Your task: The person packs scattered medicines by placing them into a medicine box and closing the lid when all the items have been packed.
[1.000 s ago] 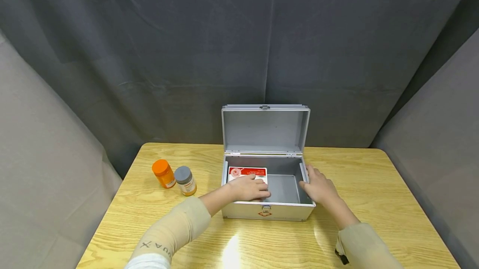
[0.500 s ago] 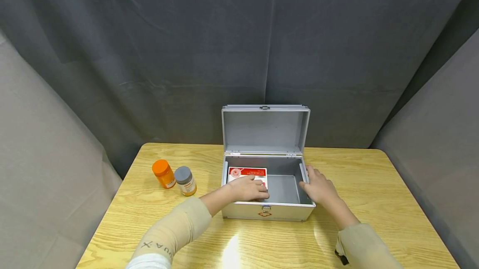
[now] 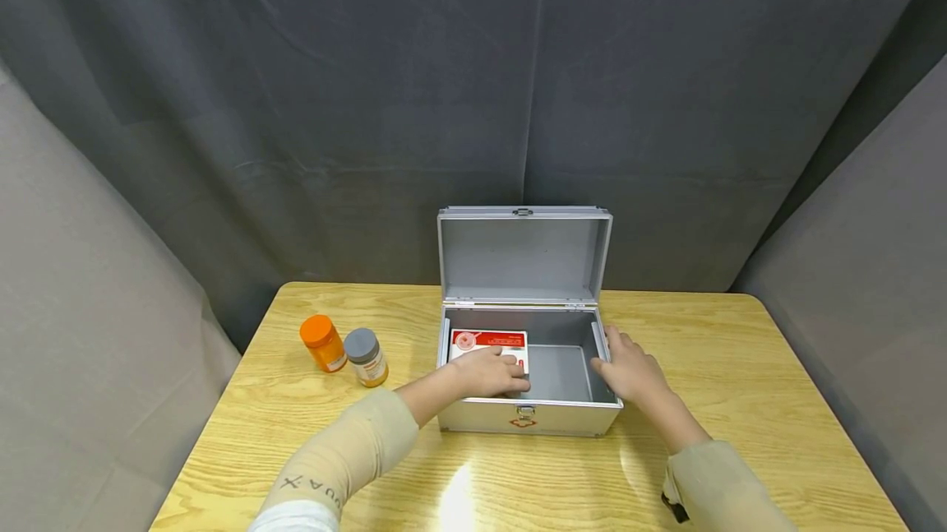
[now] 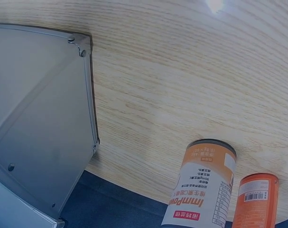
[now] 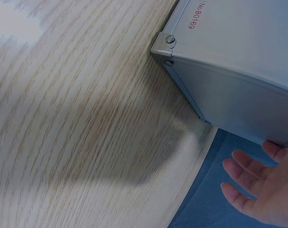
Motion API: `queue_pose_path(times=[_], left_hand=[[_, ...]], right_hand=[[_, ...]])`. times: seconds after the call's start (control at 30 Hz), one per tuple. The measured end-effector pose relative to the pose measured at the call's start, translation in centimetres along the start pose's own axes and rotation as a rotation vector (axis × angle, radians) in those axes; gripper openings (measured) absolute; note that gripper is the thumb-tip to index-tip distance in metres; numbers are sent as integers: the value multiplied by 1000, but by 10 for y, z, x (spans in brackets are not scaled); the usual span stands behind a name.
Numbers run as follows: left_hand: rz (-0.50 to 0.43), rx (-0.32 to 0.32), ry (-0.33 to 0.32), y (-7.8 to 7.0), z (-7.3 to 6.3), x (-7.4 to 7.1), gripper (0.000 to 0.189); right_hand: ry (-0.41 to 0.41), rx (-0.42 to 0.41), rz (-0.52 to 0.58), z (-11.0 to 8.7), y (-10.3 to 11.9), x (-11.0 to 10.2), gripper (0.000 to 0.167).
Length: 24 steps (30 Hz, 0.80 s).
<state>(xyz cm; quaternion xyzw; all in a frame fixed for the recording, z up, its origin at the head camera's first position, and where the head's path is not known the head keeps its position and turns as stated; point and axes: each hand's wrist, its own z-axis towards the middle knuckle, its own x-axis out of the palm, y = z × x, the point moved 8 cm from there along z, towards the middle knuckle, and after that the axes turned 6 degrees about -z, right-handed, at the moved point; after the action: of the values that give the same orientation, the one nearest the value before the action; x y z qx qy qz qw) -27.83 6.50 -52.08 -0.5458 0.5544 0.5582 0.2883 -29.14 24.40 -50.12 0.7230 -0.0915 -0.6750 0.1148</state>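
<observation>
Clock directions per head view, 12 at the far edge of the tabletop (image 3: pixel 562 483). Silver metal case (image 3: pixel 570 418) on tabletop, its lid (image 3: pixel 525 261) raised upright at 12. Red-and-white carton (image 3: pixel 506 340) inside the case, at the 9 o'clock end; label side up.

Left hand (image 3: pixel 490 372): enters from 8 o'clock, back of hand up, lying over the near part of the carton. Fingertips reach the carton's 3 o'clock edge. Thumb hidden; cannot tell whether these fingers grasp the carton or only rest on it.

Right hand (image 3: pixel 635 369): at the case's 3 o'clock wall, holding it lightly, thumb over the rim, fingers on the outer side. Right wrist view: one fingertip meets the wall, the others bent loosely and apart from it.

To the case's 9 o'clock: grey-lidded bottle (image 3: pixel 367 358), upright, nearer the case; orange bottle (image 3: pixel 323 343), upright, just beside it at 10. Dark curtain (image 3: pixel 370 104) beyond 12. Front of case bears a latch (image 3: pixel 526 411) and, beneath it, a red emblem (image 3: pixel 523 423).
</observation>
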Motion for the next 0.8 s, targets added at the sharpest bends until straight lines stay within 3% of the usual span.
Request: queue_pose_path(times=[0.1,0.17,0.5,0.67,0.8], left_hand=[[-3,7,2,0,-1,-1,28],[-15,18,-15,2,1,6,28],[-26,19,-60,0,-3,-4,28],[-93,10,-70,4,-5,-5,31],[-203,-22,-89,10,-8,-8,36]], right_hand=[[1,-1,4,0,0,0,65],[2,-2,8,1,0,0,65],[3,-6,0,1,0,0,64],[3,-4,0,-1,2,-2,65],[1,-3,0,-2,3,-3,65]])
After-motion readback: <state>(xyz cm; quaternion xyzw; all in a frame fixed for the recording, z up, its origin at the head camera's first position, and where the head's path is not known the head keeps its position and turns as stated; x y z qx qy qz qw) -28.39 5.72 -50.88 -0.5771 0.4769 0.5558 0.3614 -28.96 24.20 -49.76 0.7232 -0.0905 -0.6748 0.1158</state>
